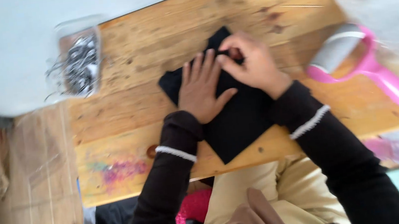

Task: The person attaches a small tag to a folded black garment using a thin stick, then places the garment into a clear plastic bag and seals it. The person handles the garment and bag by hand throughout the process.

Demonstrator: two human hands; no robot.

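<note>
The left hand (202, 89) lies flat, fingers spread, pressing the black cloth (235, 118) to the wooden table (152, 47), while just beside it the right hand (251, 63) pinches a fold at the cloth's far edge.

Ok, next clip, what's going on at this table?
A person in dark sleeves works a folded black cloth on a wooden table. The left hand lies flat on it, while the right hand pinches its upper part. A pink lint roller lies to the right, and a clear container of metal pieces stands at the far left.
</note>
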